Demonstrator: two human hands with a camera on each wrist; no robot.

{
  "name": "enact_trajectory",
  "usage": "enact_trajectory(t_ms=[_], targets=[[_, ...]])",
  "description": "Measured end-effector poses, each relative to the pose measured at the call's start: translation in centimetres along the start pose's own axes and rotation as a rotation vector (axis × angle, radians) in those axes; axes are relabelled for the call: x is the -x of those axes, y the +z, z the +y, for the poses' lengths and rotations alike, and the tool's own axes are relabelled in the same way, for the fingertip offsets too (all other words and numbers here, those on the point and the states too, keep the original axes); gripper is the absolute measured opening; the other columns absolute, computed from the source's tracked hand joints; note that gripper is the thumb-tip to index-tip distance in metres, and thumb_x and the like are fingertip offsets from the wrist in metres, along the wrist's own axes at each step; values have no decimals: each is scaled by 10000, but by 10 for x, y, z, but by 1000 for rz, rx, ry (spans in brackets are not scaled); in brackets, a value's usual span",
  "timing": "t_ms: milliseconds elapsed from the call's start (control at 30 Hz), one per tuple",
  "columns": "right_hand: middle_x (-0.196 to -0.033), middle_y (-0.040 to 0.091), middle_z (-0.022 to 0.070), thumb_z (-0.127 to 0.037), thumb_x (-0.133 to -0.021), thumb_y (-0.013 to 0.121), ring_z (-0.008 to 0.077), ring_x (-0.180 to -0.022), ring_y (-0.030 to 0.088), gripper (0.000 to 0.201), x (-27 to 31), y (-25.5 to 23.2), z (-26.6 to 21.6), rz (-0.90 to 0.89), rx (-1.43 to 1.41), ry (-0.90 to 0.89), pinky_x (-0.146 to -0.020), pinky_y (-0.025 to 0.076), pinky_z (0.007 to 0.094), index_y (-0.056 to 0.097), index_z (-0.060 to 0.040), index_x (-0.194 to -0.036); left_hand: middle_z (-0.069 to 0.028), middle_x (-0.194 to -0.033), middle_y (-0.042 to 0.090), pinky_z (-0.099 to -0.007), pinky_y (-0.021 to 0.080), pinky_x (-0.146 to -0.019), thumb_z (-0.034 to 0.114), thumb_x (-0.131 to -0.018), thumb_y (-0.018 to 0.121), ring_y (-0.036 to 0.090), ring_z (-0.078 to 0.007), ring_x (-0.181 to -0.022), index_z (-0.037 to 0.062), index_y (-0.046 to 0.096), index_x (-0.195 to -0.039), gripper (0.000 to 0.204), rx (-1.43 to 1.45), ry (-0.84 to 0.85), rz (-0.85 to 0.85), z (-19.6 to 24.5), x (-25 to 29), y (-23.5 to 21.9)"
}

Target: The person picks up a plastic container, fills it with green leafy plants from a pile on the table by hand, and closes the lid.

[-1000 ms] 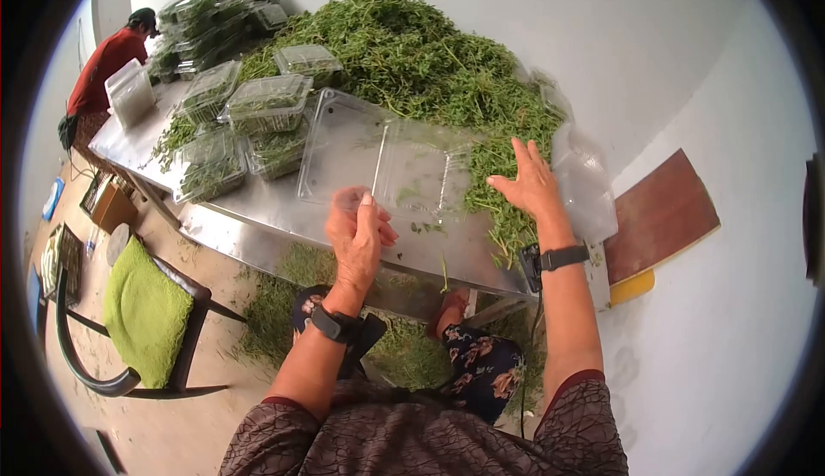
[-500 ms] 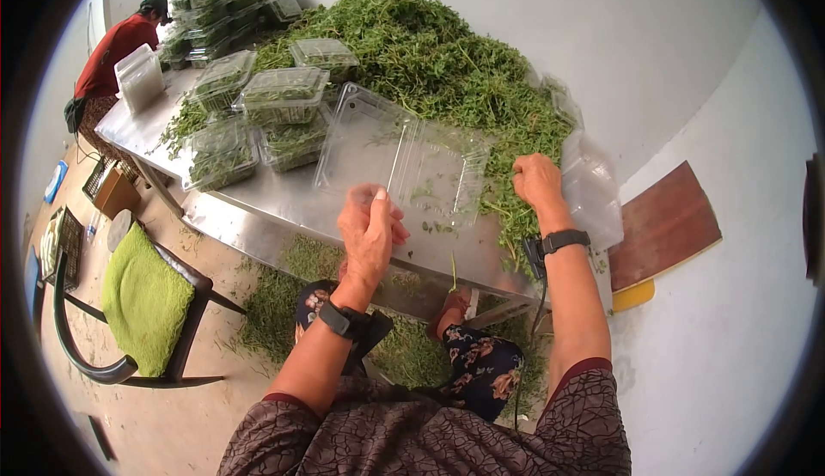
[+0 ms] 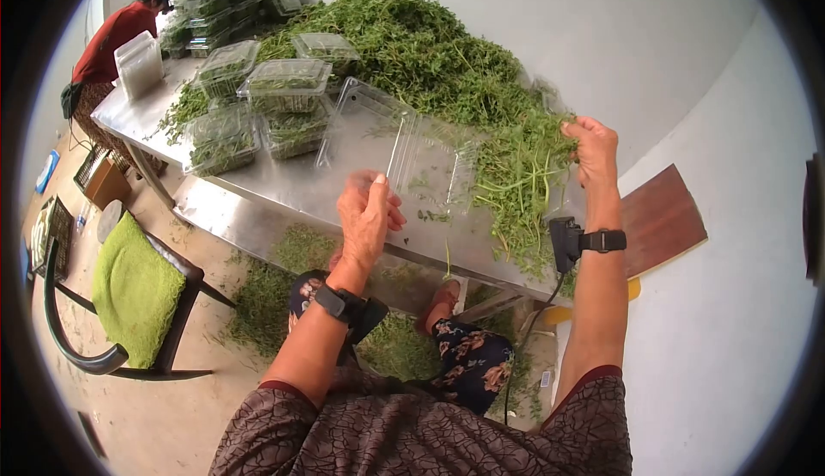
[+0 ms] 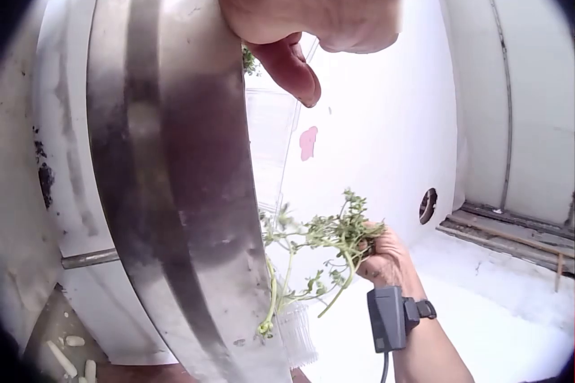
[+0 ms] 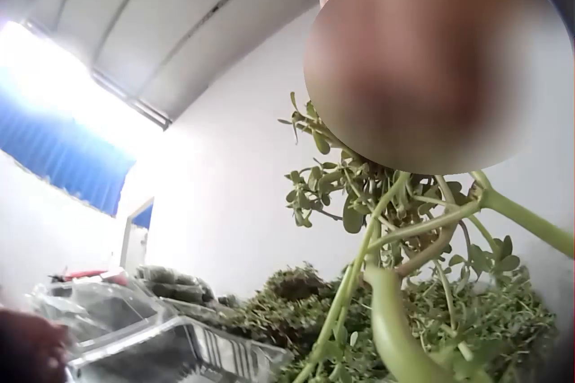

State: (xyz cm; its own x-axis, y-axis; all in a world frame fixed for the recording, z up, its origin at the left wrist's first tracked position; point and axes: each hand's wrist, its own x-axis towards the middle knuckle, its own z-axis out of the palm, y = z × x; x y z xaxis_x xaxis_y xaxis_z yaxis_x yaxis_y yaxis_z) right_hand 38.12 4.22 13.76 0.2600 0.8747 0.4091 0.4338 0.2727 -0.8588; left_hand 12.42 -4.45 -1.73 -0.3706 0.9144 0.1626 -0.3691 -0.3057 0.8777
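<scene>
A bunch of leafy greens [image 5: 382, 221] with thick pale stalks and small rounded leaves hangs from my right hand [image 3: 593, 151]. Thumb and fingers pinch it above the near right end of the heap, and in the left wrist view the stalks [image 4: 310, 262] trail below that hand. My left hand [image 3: 365, 216] hovers by the table's front edge, fingers loosely curled and thumb on top. Its thumb overlaps the near side of an opened clear plastic box [image 3: 434, 162] in the head view. A few loose leaves show at the box.
A large heap of greens [image 3: 412, 46] covers the back of the metal table [image 3: 344, 210]. Filled clear boxes [image 3: 288, 89] are stacked at left, more behind. Another person in red [image 3: 112, 46] bends at the far end. A chair with a green cushion [image 3: 137, 295] stands left.
My right hand spread over the greens, closed into them, then rose rightward with a bunch. The left hand stays near the opened box. The head view has shifted slightly.
</scene>
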Motion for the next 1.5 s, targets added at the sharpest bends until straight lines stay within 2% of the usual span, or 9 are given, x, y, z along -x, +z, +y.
enact_trajectory(t_ms=[467, 533, 600, 733, 800, 833, 1067, 1300, 1500], targets=[[-731, 650, 59, -30, -731, 693, 105, -613, 563, 117, 27, 59, -54, 43, -404, -23, -471, 390, 260, 645, -6, -835, -119, -676, 581, -239, 449, -388, 260, -935, 516, 557, -147, -447, -77, 465, -1010, 349, -50, -16, -43, 1, -2, 0], [-710, 645, 63, -39, -765, 672, 108, -582, 557, 56, 44, 76, -54, 20, -365, 43, -478, 416, 265, 641, -8, -800, -117, -672, 578, -240, 448, -387, 262, -932, 522, 558, -149, -449, -72, 470, -1006, 346, -66, -13, -35, 0, -2, 0], [-688, 623, 45, -106, -817, 651, 98, -576, 541, 125, 51, 91, -37, -235, -153, 51, -490, 430, 267, 649, 19, -824, -115, -668, 575, -241, 447, -387, 264, -929, 528, 559, -152, -450, -66, 475, -1003, 342, -85, -11, -28, -4, -3, -1], [-684, 597, 22, -170, -851, 633, 83, -591, 520, 209, 65, 92, -26, -346, -38, 28, -521, 435, 251, 655, 37, -864, -112, -665, 564, -247, 443, -383, 247, -920, 535, 563, -158, -446, -50, 487, -992, 309, -50, 31, -4, -6, -4, -1], [-943, 661, 91, -259, -886, 601, 160, -832, 617, 341, 66, 79, -23, -385, 14, 30, -723, 514, 260, 634, 37, -1050, -112, -668, 561, -249, 441, -381, 239, -918, 535, 563, -158, -445, -45, 488, -989, 296, -76, 2, -16, -2, -2, 0], [-698, 580, -7, -219, -865, 621, 75, -616, 509, 261, 73, 80, -20, -299, -130, 15, -596, 448, 245, 659, 34, -916, -112, -668, 561, -249, 439, -380, 235, -917, 533, 564, -158, -445, -45, 489, -988, 292, -71, 14, -7, -2, -1, 2], [-754, 621, 7, -226, -848, 651, 70, -670, 530, 293, 99, 63, 22, -388, -50, -35, -628, 456, 242, 654, 47, -956, -105, -642, 560, -249, 437, -380, 223, -923, 523, 565, -151, -444, -49, 486, -964, 278, -136, 20, -3, -1, -2, 3], [-888, 681, 160, -214, -825, 672, 225, -859, 660, 351, 124, 55, 34, -356, 123, -65, -755, 512, 314, 613, 67, -1026, -115, -624, 569, -245, 444, -387, 224, -927, 517, 568, -156, -443, -56, 481, -959, 284, -160, 11, -25, 1, -3, 4], [-929, 673, 178, -192, -813, 681, 222, -863, 658, 355, 133, 62, 48, -324, 136, -36, -720, 527, 318, 600, 55, -1055, -134, -642, 577, -262, 453, -378, 243, -928, 502, 585, -172, -460, -48, 468, -941, 293, -115, -43, -107, -1, -8, -5]])
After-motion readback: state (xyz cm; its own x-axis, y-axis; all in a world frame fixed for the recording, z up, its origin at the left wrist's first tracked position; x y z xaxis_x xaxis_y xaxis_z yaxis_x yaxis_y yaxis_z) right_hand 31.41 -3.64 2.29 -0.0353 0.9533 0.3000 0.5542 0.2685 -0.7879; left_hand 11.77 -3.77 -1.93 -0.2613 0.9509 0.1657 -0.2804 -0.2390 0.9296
